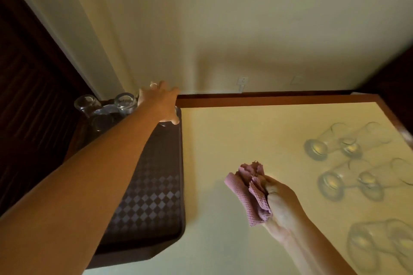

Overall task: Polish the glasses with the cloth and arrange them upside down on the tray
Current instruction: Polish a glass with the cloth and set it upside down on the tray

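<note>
A pale yellow table [245, 140] with a brown edge stands against a cream wall, a dark wooden door at nine o'clock. At ten o'clock on the dark checkered tray [156, 185], two glasses [126, 102] sit along the far edge. Your left hand [162, 102] reaches to the tray's far right corner, fingers curled over another glass [176, 114] as it meets the tray; it is mostly hidden, so you cannot tell which way up it is. At five o'clock your right hand [279, 203] grips the bunched pink cloth [252, 187] above the table. At three o'clock the unpolished glasses [335, 163] wait in pairs, blurred. This looks like the placing step. Next, let go cleanly without knocking its neighbours, then reach across for a fresh glass.
</note>
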A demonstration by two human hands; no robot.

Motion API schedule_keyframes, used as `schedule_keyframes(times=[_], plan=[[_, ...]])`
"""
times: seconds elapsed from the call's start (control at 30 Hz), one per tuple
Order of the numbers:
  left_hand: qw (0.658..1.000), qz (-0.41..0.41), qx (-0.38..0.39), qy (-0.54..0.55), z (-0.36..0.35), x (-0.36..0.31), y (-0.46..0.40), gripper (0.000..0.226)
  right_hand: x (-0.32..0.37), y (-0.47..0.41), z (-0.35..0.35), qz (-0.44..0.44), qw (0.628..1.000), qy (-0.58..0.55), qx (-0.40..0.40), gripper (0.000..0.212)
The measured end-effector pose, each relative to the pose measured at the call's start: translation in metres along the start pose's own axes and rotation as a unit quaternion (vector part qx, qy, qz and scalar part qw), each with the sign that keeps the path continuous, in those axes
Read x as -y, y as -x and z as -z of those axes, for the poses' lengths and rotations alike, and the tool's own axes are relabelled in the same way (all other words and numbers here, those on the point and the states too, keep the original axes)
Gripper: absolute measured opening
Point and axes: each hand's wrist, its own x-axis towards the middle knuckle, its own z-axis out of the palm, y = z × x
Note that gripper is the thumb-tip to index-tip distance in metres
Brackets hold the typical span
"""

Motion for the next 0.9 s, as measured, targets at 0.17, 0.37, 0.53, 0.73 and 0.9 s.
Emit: schedule_keyframes(times=[0.17, 0.37, 0.53, 0.73, 0.9], plan=[[0.980, -0.091, -0.061, 0.164, 0.007, -0.099, 0.079, 0.058, 0.008, 0.011, 0.049, -0.031, 0.999, -0.016, -0.021, 0.020], [0.840, -0.163, 0.060, 0.514, -0.032, -0.295, 0.197, 0.042, 0.003, 0.062, 0.176, -0.055, 0.996, -0.004, -0.076, 0.020], [0.778, -0.132, 0.106, 0.604, -0.062, -0.416, 0.245, 0.098, 0.009, 0.095, 0.279, -0.048, 0.992, 0.022, -0.110, 0.026], [0.762, -0.059, 0.031, 0.644, -0.072, -0.492, 0.256, 0.075, 0.032, 0.128, 0.346, -0.016, 0.986, -0.116, -0.120, 0.032], [0.669, 0.040, -0.018, 0.742, -0.051, -0.500, 0.283, 0.061, 0.056, 0.166, 0.329, 0.232, 0.970, 0.001, -0.079, 0.032]])
